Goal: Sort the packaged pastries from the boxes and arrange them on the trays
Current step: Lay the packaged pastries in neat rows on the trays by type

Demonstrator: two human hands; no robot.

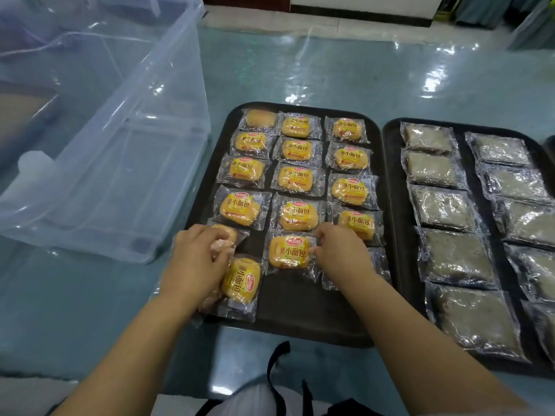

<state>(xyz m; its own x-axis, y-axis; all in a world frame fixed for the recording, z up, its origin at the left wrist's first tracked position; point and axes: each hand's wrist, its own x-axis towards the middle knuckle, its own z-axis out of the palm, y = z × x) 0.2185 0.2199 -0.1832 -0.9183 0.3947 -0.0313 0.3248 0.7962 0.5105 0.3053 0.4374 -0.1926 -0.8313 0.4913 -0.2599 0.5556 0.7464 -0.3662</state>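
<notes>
A black tray (300, 319) holds several wrapped yellow buns in three columns. My left hand (195, 259) rests on a wrapped bun (228, 235) at the tray's near left, fingers curled over it. Just below lies another yellow bun (241, 280), turned sideways. My right hand (342, 250) pinches the right edge of a yellow bun packet (288, 252) in the middle column. A second black tray (393, 205) to the right carries several wrapped grey-brown cakes (456, 259) in two columns.
A large clear plastic bin (120, 145) stands at the left, apparently with nothing in it, close to the bun tray. The table has a shiny teal cover (330, 73). A dark strap (276, 370) hangs near my body at the front edge.
</notes>
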